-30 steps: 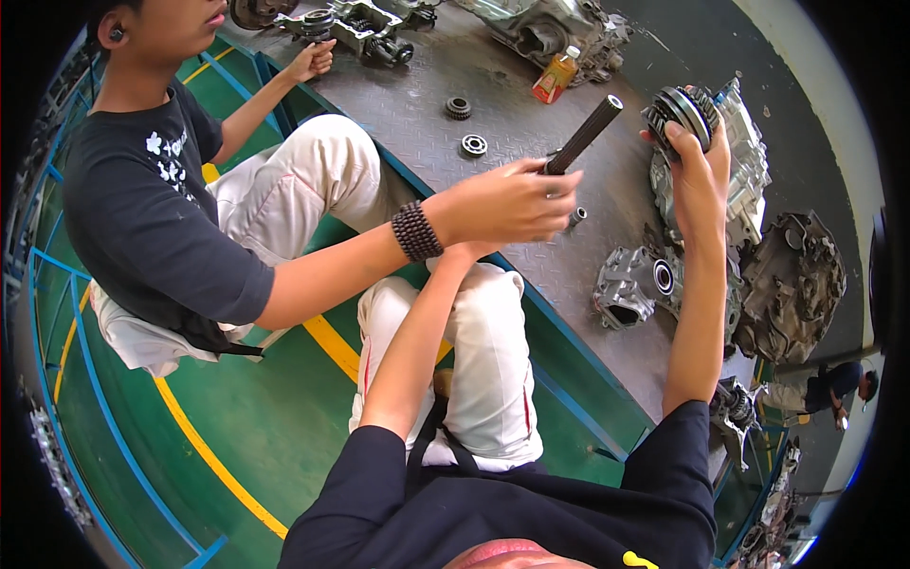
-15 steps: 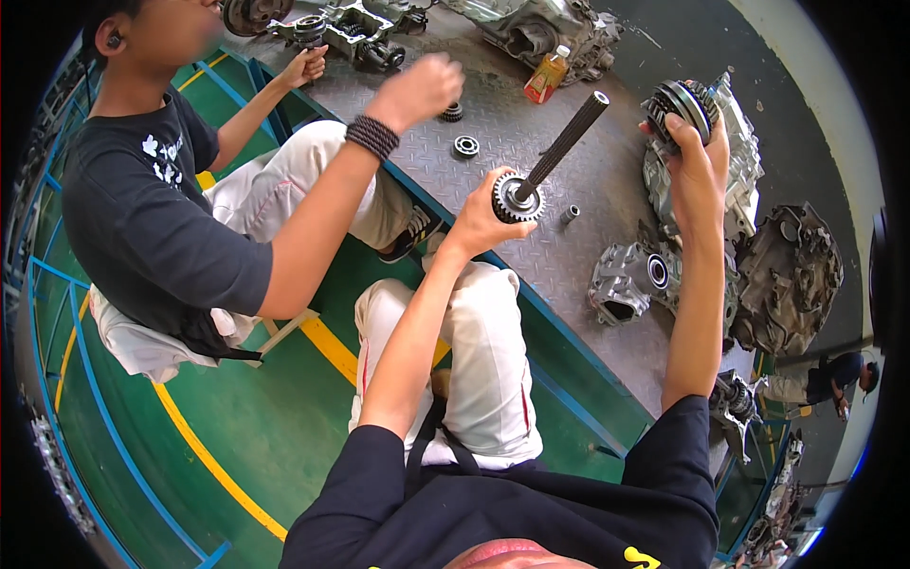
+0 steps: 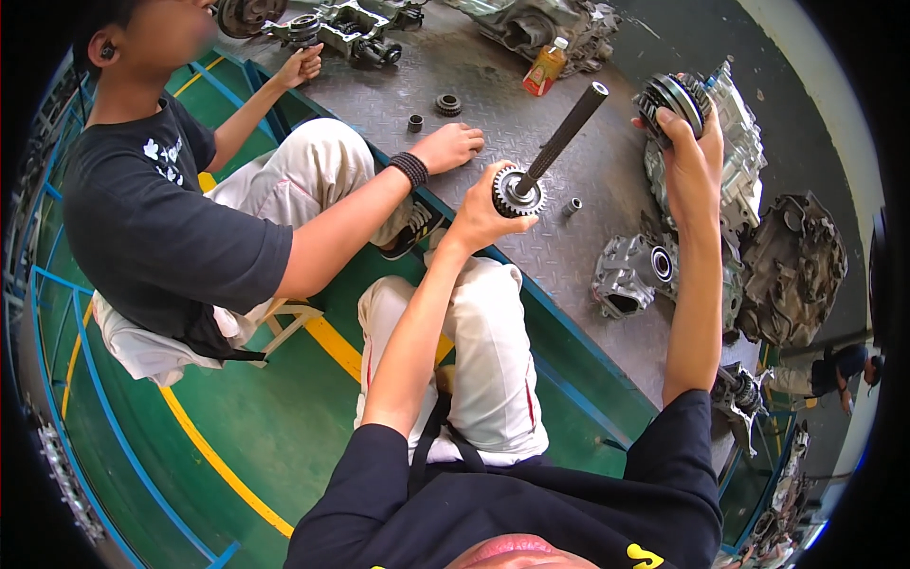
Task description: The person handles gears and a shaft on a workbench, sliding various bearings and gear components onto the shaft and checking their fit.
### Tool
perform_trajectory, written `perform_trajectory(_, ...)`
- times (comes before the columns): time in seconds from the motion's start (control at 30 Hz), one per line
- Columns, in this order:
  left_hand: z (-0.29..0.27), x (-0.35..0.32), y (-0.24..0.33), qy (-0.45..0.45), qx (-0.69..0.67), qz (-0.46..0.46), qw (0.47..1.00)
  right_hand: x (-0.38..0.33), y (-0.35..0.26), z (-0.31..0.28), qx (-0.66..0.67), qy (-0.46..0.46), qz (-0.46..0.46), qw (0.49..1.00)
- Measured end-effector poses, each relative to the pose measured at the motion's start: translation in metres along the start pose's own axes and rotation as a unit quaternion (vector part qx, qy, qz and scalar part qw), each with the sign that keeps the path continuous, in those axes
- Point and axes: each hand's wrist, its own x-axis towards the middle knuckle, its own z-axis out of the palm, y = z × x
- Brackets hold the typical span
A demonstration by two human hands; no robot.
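My left hand (image 3: 482, 216) is closed around the lower end of a splined gear shaft (image 3: 566, 136). A toothed gear (image 3: 518, 194) sits at the shaft's base, and the bare splined rod slants up to the right. Raised at the right, my right hand (image 3: 692, 133) grips a gear assembly (image 3: 675, 102) with stacked toothed rings. Its fingers are partly hidden behind the gears. On the table just right of the shaft's gear stands a small metal sleeve (image 3: 573, 206). A co-worker's hand (image 3: 450, 148) rests on the table left of my left hand.
The steel-plate table (image 3: 607, 351) has a blue edge. A small gear (image 3: 448, 104) and a dark collar (image 3: 415, 123) lie near the co-worker. Gearbox housings (image 3: 627, 278) stand at the right, with a drink bottle (image 3: 546, 66) farther back. The co-worker (image 3: 161, 209) sits close on my left.
The co-worker's nearer hand has come down onto the table, where a bearing ring lay in view before. My hands keep the shaft and the gear assembly, nearly unmoved.
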Motion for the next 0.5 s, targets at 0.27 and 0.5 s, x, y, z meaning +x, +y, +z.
perform_trajectory(0.27, 0.0007, 0.0007, -0.0012, 0.016, 0.013, 0.011, 1.0, -0.0035, 0.0012, -0.0008, 0.017, 0.005, 0.025, 1.0)
perform_trajectory(0.5, -0.0006, -0.0008, -0.0043, 0.009, 0.017, 0.014, 1.0, -0.0037, 0.0014, -0.001, 0.017, 0.006, 0.02, 1.0)
